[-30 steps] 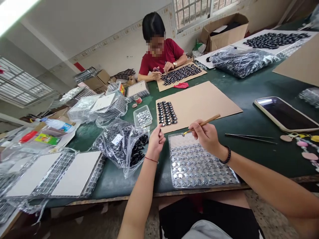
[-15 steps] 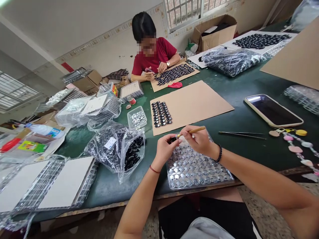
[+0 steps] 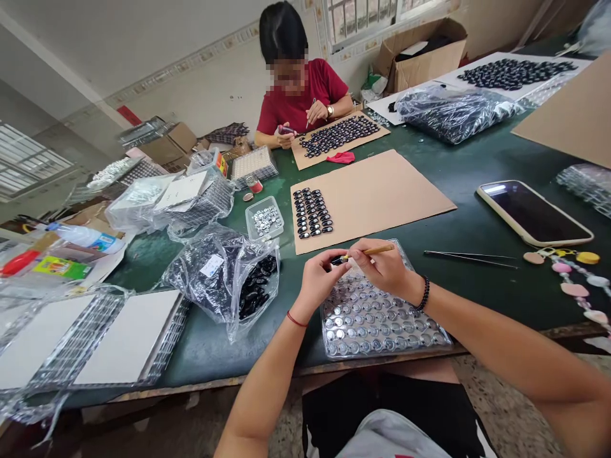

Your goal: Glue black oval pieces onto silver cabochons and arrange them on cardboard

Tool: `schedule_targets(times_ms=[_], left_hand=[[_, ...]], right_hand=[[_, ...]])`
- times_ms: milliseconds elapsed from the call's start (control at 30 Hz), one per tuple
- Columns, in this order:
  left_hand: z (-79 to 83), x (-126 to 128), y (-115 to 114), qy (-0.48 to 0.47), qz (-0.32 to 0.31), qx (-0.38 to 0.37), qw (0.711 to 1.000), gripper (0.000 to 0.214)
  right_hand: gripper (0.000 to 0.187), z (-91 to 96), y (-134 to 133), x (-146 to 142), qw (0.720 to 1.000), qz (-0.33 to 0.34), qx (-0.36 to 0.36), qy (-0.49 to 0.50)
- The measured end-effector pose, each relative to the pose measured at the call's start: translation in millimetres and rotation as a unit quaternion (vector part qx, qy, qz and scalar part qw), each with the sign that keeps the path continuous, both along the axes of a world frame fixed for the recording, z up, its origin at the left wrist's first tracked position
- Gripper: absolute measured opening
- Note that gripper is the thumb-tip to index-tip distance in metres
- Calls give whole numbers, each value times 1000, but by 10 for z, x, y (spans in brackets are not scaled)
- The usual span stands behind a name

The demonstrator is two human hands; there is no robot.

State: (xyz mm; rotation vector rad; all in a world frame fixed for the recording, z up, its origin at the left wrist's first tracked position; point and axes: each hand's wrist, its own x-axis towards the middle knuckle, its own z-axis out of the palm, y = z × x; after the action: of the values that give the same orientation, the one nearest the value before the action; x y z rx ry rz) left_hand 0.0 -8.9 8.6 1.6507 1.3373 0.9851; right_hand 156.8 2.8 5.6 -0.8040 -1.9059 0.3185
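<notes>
Black, probably light and slick, an ornament piece [image 3: 338, 260] best held by its edges sits pinched in my left hand [image 3: 321, 276], my right hand [image 3: 386, 272] gripping a wooden stick [image 3: 382, 249].

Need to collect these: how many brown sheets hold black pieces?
2: the middle sheet, left of the phone, and the far sheet, before the co-worker. More may be hidden.

The stick [image 3: 382, 249] looks wooden, the tray [image 3: 326, 338] glossy plastic.
</notes>
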Motion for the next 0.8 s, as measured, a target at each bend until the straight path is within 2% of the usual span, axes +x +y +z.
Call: schedule_targets(times_ms=[200, 300, 400, 433, 500, 533, 600, 667, 700, 733, 800], left_hand=[[-2, 8, -16, 8, 10, 7, 1000, 30], [-22, 5, -14, 2, 17, 4, 1000, 30], [-33, 2, -11, -28, 19, -4, 999, 29], [-34, 4, -12, -47, 18, -15, 999, 28], [-33, 10, -17, -85, 13, -46, 995, 28], [-31, 16, -22, -97, 12, -60, 993, 28], [-29, 26, -31, -95, 9, -75, 993, 28], [-30, 33, -36, -73, 7, -75, 994, 27], [-32, 34, -34, -64, 8, -72, 995, 27], [-35, 31, -30, -59, 11, -68, 996, 28], [-42, 20, -16, -53, 22, -52, 997, 31]], right_hand=[[18, 10, -21, -5, 999, 12, 39, -35], [19, 5, -36, -12, 998, 11, 36, -52], [23, 14, -45, -22, 998, 41, 5, -39], [24, 24, -39, -24, 998, 50, -27, -17], [29, 45, -5, -27, 985, 67, -146, 66], [33, 54, 22, -28, 963, 77, -225, 124], [39, 63, 85, -28, 893, 99, -369, 237], [42, 57, 136, -33, 832, 118, -448, 305], [42, 52, 150, -40, 821, 115, -465, 311], [41, 47, 155, -49, 823, 106, -472, 299], [31, 44, 145, -72, 851, 79, -462, 238]])
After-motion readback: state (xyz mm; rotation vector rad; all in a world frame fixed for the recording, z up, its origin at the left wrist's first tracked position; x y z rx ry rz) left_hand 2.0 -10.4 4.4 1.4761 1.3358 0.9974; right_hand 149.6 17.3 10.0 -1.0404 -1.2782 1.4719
